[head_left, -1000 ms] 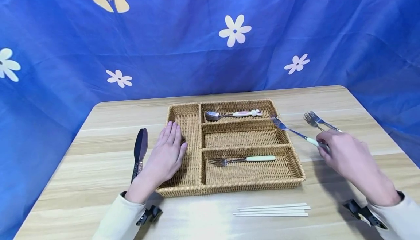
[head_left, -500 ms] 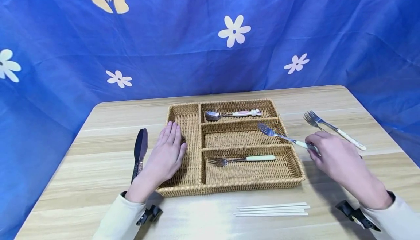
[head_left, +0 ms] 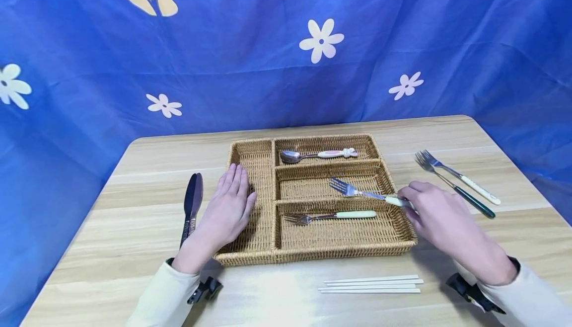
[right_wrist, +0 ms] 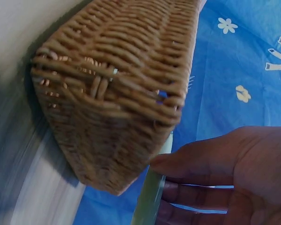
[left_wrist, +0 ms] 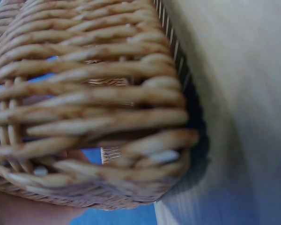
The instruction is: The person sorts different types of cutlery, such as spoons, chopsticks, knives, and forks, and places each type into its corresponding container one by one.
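My right hand pinches a fork by its pale green handle, over the right rim of a wicker cutlery tray. The fork's tines hover above the middle right compartment. In the right wrist view the thumb and fingers hold the handle beside the tray's woven corner. My left hand lies flat with straight fingers over the tray's left side. Wicker wall fills most of the left wrist view. A pale-green-handled fork lies in the front compartment, and a rabbit-handled spoon in the back one.
On the table right of the tray lie two forks, one with a white handle, one with a dark green handle. Several white chopsticks lie in front. Dark knives lie left, partly behind my left wrist. A blue curtain hangs behind.
My right hand has carried the fork leftward, from beside the tray until its tines are over the middle compartment. The dark green fork handle has come into view. My left hand has stayed still.
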Motion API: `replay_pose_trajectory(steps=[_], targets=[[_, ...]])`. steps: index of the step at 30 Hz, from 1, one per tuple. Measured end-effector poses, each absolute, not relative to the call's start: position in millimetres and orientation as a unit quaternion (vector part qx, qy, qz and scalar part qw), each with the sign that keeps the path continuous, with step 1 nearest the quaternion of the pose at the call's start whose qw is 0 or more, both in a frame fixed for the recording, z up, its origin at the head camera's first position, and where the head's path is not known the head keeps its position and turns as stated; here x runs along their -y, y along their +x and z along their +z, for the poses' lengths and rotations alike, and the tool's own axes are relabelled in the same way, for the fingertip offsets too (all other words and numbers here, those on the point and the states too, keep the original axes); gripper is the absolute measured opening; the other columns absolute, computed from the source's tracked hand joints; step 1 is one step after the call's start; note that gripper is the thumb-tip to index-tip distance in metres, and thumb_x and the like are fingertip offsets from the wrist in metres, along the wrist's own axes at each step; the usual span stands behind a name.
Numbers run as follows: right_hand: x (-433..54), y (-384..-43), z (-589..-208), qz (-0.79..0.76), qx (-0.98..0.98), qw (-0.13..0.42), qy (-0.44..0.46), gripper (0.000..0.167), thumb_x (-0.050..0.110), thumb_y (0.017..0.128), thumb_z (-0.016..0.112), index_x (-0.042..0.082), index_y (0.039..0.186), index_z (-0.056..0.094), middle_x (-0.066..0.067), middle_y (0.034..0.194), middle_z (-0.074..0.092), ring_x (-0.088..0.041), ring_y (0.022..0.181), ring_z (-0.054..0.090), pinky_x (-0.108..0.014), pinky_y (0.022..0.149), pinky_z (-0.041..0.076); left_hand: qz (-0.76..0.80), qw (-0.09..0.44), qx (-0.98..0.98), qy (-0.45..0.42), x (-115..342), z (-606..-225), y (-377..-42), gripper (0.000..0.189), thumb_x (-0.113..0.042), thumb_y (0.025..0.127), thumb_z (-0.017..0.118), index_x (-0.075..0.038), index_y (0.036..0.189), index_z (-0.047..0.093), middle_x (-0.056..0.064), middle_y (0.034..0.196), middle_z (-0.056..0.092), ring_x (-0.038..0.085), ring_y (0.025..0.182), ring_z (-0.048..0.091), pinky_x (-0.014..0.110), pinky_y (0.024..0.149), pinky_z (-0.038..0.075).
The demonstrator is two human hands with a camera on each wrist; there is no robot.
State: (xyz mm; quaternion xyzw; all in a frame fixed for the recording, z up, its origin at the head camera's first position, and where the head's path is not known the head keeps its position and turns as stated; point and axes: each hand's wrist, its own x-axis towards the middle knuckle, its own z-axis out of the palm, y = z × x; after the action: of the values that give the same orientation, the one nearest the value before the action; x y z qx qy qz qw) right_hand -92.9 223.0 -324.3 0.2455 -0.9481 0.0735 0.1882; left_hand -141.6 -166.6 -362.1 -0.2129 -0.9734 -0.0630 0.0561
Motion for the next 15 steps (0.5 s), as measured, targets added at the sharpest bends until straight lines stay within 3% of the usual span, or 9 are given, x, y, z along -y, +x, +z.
replay_pose_trajectory(steps=[7,15], targets=[[-209.3,-91.9,-322.3,0.078,0.950,0.160,0.255,0.020,-0.003,0.071,0.075,0.009,0.086,0.070,0.001,0.079,0.061,-0.019,0.067,0.061,-0.027,0.042,0.045,-0.057,0.042,0.976,-0.207,166.7,-361.3,-142.0,0.063,-0.032,0.106,0.028,0.017,0.144,0.022,0.032,0.153,0.017,0.042,0.145,0.008,0.049,0.119,0.008],[-192.7,-91.1,-320.6,0.069,0.951,0.140,0.266,0.020,-0.001,0.074,0.075,0.009,0.091,0.070,-0.001,0.084,0.063,-0.024,0.077,0.063,-0.036,0.046,0.052,-0.062,0.023,0.978,-0.197,166.2,-361.1,-141.8,0.069,-0.041,0.106,0.021,0.016,0.146,0.018,0.031,0.154,0.009,0.039,0.145,0.001,0.047,0.119,0.003]])
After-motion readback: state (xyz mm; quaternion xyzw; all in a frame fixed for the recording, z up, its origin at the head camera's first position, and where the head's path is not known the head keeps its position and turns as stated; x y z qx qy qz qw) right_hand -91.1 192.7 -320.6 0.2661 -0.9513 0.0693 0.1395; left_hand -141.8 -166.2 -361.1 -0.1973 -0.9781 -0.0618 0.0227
